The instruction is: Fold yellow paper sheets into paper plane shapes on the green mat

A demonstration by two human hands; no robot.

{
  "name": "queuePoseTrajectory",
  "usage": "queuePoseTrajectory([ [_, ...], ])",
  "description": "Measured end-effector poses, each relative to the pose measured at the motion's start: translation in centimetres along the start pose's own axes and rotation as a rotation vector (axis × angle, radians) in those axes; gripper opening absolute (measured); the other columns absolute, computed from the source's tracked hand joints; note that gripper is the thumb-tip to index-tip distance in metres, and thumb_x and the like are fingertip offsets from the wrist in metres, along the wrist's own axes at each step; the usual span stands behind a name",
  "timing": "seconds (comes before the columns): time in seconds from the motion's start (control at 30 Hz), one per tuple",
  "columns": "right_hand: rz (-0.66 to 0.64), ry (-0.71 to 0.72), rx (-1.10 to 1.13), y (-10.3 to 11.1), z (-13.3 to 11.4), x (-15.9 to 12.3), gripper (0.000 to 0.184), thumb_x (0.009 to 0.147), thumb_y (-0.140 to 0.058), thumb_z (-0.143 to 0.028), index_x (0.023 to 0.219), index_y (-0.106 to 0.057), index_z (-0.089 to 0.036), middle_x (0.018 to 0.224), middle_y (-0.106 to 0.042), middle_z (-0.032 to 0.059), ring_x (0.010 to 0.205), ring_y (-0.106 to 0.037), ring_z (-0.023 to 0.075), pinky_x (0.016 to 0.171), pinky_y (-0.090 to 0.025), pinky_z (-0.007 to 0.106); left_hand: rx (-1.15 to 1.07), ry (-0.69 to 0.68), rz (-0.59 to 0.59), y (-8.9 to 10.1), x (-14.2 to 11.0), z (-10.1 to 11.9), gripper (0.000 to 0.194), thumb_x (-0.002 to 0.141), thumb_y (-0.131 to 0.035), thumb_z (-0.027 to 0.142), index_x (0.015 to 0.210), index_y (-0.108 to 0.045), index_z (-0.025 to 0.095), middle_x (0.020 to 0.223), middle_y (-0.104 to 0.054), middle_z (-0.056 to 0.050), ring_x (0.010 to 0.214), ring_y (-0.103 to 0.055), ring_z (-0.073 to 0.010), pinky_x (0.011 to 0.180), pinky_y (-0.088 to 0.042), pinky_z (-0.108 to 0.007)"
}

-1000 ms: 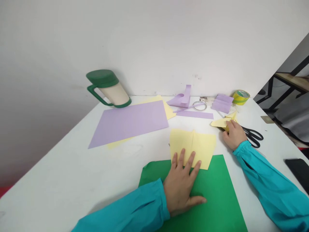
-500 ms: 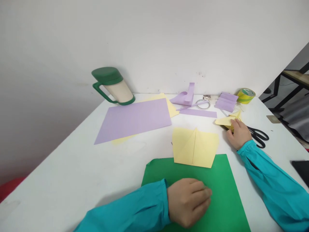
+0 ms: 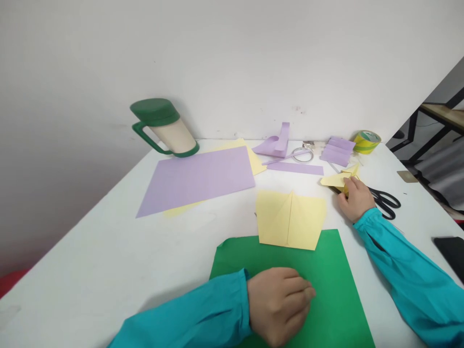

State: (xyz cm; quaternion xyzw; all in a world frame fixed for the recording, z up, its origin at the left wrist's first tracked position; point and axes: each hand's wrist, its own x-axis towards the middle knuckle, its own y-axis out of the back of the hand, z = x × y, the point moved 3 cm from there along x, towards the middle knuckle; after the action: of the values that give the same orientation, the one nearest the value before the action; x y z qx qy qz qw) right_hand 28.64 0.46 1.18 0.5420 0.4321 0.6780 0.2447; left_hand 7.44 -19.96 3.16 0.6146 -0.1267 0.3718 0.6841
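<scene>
My left hand [image 3: 281, 304] rests on a green sheet of paper [image 3: 337, 304]. Its fingers are curled closed, and what they hold, if anything, is hidden underneath. Off to the right, my right hand [image 3: 357, 200] has its fingers closed on a folded yellow paper piece [image 3: 332, 180]. This piece lies over part of some black-handled scissors [image 3: 387, 200], hiding most of their blades. Between the hands, a creased yellow paper [image 3: 290, 220] with a centre fold and a small point at its top overlaps the green sheet's far edge.
A purple sheet [image 3: 199, 179] covers yellow paper at left, near a tilted-looking green-and-cream jug [image 3: 170, 128]. Along the wall lie purple strips [image 3: 295, 167], a ring of tape [image 3: 303, 154], pleated purple paper [image 3: 338, 151] and a yellow-green tape roll [image 3: 367, 141]. A black object [image 3: 449, 253] sits far right.
The whole view has shifted slightly, with things appearing a little further left. Both hands keep the same places on the green sheet and the folded yellow paper.
</scene>
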Motion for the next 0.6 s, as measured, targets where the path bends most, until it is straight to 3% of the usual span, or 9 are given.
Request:
queuePoseTrajectory([
  [0.13, 0.002, -0.005, 0.001, -0.01, 0.00, -0.02, 0.048, 0.076, -0.047, -0.024, 0.117, -0.059, -0.002, 0.117, -0.060, 0.0224, 0.108, -0.055, 0.0339, 0.094, -0.045, 0.046, -0.073, -0.059, 0.092, 0.53, 0.27, -0.04, 0.023, 0.083, -0.044, 0.004, 0.075, -0.065, 0.004, 0.081, -0.071, -0.015, 0.075, -0.067, -0.0193, 0.061, -0.055, -0.030],
  [0.4, -0.008, -0.016, 0.025, 0.08, -0.10, -0.04, 0.047, 0.076, -0.046, -0.023, 0.118, -0.058, -0.003, 0.119, -0.059, 0.0227, 0.110, -0.053, 0.0349, 0.095, -0.044, 0.048, -0.104, -0.016, 0.071, 0.62, 0.35, -0.10, 0.022, 0.085, -0.042, 0.004, 0.083, -0.065, 0.003, 0.083, -0.072, -0.017, 0.076, -0.067, -0.0187, 0.062, -0.056, -0.030],
  [0.6, -0.013, -0.024, 0.044, 0.13, -0.20, -0.03, 0.047, 0.076, -0.046, -0.022, 0.118, -0.058, -0.005, 0.120, -0.059, 0.0213, 0.111, -0.052, 0.0348, 0.095, -0.043, 0.050, -0.074, -0.055, 0.062, 0.58, 0.27, -0.19, 0.024, 0.085, -0.043, 0.004, 0.078, -0.065, 0.003, 0.085, -0.071, -0.017, 0.077, -0.067, -0.0205, 0.063, -0.056, -0.031],
])
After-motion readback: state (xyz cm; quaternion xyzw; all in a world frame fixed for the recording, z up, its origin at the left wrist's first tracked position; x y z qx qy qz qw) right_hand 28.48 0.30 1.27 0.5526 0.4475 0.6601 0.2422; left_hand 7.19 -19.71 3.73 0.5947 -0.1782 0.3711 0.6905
